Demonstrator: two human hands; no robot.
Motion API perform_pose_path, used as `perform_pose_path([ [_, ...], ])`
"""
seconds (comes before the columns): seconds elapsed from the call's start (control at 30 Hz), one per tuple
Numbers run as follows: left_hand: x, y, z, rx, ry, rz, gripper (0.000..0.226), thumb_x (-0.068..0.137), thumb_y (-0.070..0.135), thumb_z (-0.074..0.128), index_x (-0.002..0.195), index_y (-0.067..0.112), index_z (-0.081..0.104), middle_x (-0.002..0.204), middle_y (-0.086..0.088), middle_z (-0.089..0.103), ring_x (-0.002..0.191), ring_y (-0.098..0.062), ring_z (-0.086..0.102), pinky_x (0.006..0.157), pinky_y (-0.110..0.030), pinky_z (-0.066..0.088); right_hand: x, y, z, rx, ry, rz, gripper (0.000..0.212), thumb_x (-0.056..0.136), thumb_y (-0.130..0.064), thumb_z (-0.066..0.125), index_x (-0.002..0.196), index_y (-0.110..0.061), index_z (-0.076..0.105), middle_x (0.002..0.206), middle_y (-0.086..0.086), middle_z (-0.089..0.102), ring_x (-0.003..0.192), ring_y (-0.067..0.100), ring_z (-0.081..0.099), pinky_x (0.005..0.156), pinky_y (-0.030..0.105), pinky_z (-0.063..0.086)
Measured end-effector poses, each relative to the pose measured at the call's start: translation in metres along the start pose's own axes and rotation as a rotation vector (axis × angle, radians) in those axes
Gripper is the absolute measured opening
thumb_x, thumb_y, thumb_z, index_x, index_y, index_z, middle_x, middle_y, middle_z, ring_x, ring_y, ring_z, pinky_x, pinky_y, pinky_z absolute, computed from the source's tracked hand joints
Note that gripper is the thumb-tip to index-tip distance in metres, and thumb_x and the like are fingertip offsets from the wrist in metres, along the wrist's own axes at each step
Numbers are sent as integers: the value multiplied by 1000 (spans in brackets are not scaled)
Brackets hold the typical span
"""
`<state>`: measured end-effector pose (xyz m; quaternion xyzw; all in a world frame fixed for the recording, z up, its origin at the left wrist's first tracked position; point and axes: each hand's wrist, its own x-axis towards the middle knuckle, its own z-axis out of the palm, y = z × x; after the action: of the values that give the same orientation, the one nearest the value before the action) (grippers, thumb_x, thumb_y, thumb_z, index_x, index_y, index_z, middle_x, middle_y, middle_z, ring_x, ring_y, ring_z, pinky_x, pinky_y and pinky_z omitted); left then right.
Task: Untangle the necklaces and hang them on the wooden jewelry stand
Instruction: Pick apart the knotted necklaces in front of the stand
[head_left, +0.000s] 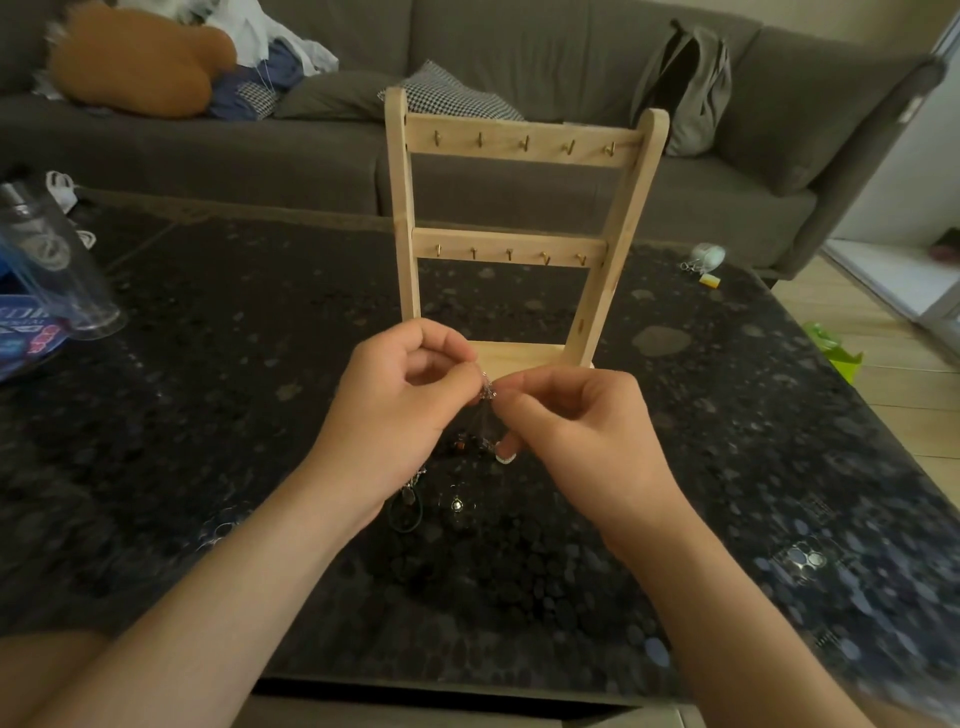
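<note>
Left hand (410, 384) and right hand (576, 415) each pinch the tangled necklaces (485, 392) at one knot, low over the table (208, 415), just before the wooden jewelry stand (519, 140). Hooks bare. Chains look thin, limp, snag-prone; take hold beside the knot, pull gently.

- Blue packet (23, 358), at the left edge of the worktop (208, 415): large pale outlined capitals run across its top, cut off by the frame and partly behind a bottle. Two or three letters show, perhaps "KO", but no whole word can be read.
- Same packet, lower down: a thin line of small pale lettering and some pink marks, all too blurred to read.
- Clear plastic bottle (57, 270), standing just in front of the packet: a grey, roundish print on its wall, possibly a logo, with no legible letters.
- Nothing else in view carries readable text.
</note>
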<state>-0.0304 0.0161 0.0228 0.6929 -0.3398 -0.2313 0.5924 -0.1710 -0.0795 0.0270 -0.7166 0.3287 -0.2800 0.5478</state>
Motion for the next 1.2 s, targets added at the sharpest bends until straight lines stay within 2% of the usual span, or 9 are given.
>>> perform_pose_path([
  [0.1, 0, 0, 0, 36, -1, 26, 13, 96, 13, 77, 99, 25, 75, 90, 4, 82, 94, -12, 78, 97, -35, 58, 1, 1, 0, -72, -3, 8, 12, 96, -16, 76, 86, -18, 82, 67, 2, 77, 63, 11, 74, 55, 12, 48],
  [0.27, 0, -1, -1, 62, -9, 47, 12, 93, 14, 79, 98, 25, 75, 89, 3, 81, 91, -15, 78, 97, -42, 61, 2, 0, 0, -50, 6, 63, 14, 95, -17, 76, 82, -18, 81, 69, 4, 78, 61, 11, 72, 56, 15, 48],
  [0.4, 1, -2, -2, 102, -17, 71, 14, 93, 14, 81, 98, 26, 76, 91, 5, 81, 89, -13, 78, 95, -43, 63, 3, 0, -2, 124, 17, 160, 13, 92, -14, 76, 81, -9, 81, 81, 8, 81, 84, 20, 80, 79, 29, 51],
  [0.53, 2, -5, -4, 209, -32, 93, 22, 91, 11, 82, 98, 31, 81, 93, 12, 81, 87, -9, 78, 88, -42, 66, 4, 0, -3, 214, 42, 240, 15, 91, -14, 73, 78, -9, 80, 91, 9, 82, 99, 24, 78, 85, 32, 52],
  [0.73, 5, -16, -2, 330, -61, 20, 19, 93, 19, 80, 93, 37, 86, 86, 20, 79, 86, 1, 74, 86, -28, 62, 9, 0, -5, 516, -20, 306, 12, 78, -27, 58, 76, -16, 61, 83, 5, 65, 85, 21, 65, 86, 40, 44],
  [0.87, 7, -18, -1, 334, -44, -89, 15, 98, 22, 75, 91, 34, 82, 81, 15, 78, 82, 0, 74, 77, -20, 53, 8, -1, -9, 677, -120, 279, 15, 90, -26, 51, 77, -18, 53, 81, 4, 59, 86, 21, 60, 88, 42, 38],
  [1.0, 9, -19, 1, 189, 0, -230, 15, 105, 17, 65, 103, 27, 76, 92, 6, 81, 87, -7, 78, 90, -31, 60, 7, 0, -12, 828, -168, 260, 9, 90, -22, 56, 96, -20, 50, 74, -2, 45, 80, 18, 55, 88, 39, 38],
  [1.07, 9, -19, 1, 124, 10, -267, 16, 107, 18, 61, 104, 26, 74, 97, 4, 80, 95, -11, 77, 95, -34, 59, 8, 1, -11, 840, -144, 238, 14, 97, -9, 49, 104, -20, 45, 73, -2, 39, 74, 16, 51, 81, 36, 38],
  [1.2, 10, -15, 0, 118, -5, -205, 14, 109, 19, 62, 108, 28, 72, 101, 9, 80, 103, -7, 74, 105, -32, 54, 10, 1, -9, 642, -43, 168, 24, 100, 1, 45, 92, -18, 56, 70, -3, 40, 63, 13, 37, 65, 31, 30],
])
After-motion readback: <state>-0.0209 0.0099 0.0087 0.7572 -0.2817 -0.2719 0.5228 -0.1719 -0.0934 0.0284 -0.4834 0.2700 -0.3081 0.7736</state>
